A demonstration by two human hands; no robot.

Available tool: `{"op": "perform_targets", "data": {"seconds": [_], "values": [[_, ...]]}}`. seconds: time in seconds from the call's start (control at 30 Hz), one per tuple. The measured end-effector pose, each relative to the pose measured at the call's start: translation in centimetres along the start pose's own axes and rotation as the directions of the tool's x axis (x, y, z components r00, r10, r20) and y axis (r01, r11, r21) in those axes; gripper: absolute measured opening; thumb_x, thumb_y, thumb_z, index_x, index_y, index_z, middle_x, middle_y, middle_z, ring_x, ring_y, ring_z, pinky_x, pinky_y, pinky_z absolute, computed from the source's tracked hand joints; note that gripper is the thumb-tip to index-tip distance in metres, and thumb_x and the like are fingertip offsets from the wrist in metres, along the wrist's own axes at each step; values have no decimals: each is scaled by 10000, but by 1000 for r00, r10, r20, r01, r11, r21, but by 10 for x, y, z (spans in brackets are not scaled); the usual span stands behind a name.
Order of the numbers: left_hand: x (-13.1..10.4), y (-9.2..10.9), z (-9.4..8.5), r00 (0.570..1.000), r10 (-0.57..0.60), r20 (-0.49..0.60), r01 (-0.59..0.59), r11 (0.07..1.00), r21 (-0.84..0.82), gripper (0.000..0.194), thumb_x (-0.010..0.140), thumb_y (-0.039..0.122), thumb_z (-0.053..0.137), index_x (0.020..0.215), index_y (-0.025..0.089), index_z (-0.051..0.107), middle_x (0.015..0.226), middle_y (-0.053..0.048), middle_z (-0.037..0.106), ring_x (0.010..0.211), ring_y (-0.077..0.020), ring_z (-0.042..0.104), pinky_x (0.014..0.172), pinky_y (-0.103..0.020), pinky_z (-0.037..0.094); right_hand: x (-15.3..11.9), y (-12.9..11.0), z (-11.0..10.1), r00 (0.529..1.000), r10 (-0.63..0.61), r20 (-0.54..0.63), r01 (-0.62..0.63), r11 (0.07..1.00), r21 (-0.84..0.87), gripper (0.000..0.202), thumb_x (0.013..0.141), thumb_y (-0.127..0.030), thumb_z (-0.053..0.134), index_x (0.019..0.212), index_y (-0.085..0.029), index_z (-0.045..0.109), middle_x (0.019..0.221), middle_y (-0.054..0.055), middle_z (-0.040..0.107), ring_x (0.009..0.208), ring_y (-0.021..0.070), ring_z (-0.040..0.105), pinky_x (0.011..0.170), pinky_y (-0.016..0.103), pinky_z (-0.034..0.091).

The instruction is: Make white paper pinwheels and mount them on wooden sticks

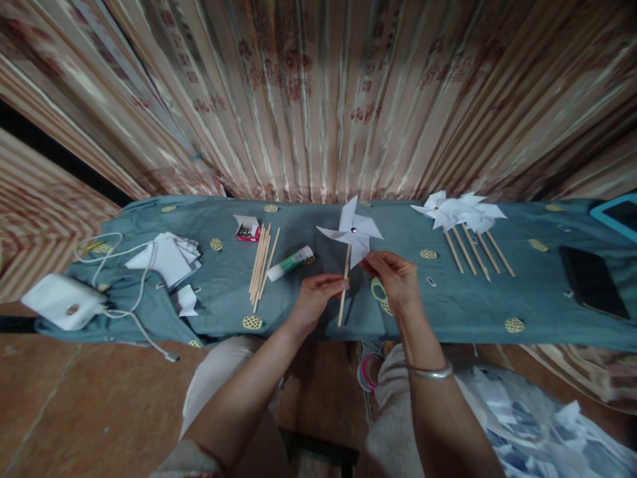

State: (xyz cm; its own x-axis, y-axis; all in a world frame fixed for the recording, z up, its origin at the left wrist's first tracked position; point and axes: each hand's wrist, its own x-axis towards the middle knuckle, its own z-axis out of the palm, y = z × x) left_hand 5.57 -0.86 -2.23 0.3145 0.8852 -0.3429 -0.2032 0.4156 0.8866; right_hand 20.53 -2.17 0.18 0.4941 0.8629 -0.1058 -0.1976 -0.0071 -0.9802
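Note:
A white paper pinwheel [362,229] with a silver pin at its centre stands out from a wooden stick [341,309] over the middle of the cloth. My left hand [318,295] pinches the stick below the blades. With its fingers closed at the lower right blade, my right hand [395,275] holds the paper's edge. Left of my hands lie a green and white glue stick [290,263], several bare wooden sticks [259,265] and a small red box [247,229] of metal pins. Several pinwheels on sticks [465,212] lie to the right, their blades overlapping.
The green cloth [398,328] bears stacked white paper [166,259], a folded paper piece [187,301], a white charger [67,302] with cables, a phone [592,282] and a blue-edged device [617,216]. A striped curtain [318,99] hangs behind. A plastic bag [542,425] sits at lower right.

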Motion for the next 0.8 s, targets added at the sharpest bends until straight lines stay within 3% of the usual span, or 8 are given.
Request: {"op": "perform_targets", "data": {"seconds": [0.43, 0.8], "values": [[-2, 4, 3, 1000, 6, 11, -6, 1000, -19, 284, 497, 361, 859, 682, 169, 761, 675, -31, 716, 653, -126, 596, 658, -236, 446, -7, -2, 6, 998, 2, 66, -1, 1000, -19, 255, 563, -439, 789, 568, -202, 697, 589, 2, 682, 576, 128, 586, 585, 268, 463], [-1, 3, 1, 1000, 7, -5, -7, 1000, 0, 296, 507, 374, 854, 697, 168, 758, 690, -41, 722, 674, -147, 625, 681, -255, 465, -10, -2, 9, 992, -13, 124, 21, 998, -60, 306, 576, -503, 797, 592, -210, 712, 599, 3, 691, 576, 131, 600, 580, 268, 482]]}}
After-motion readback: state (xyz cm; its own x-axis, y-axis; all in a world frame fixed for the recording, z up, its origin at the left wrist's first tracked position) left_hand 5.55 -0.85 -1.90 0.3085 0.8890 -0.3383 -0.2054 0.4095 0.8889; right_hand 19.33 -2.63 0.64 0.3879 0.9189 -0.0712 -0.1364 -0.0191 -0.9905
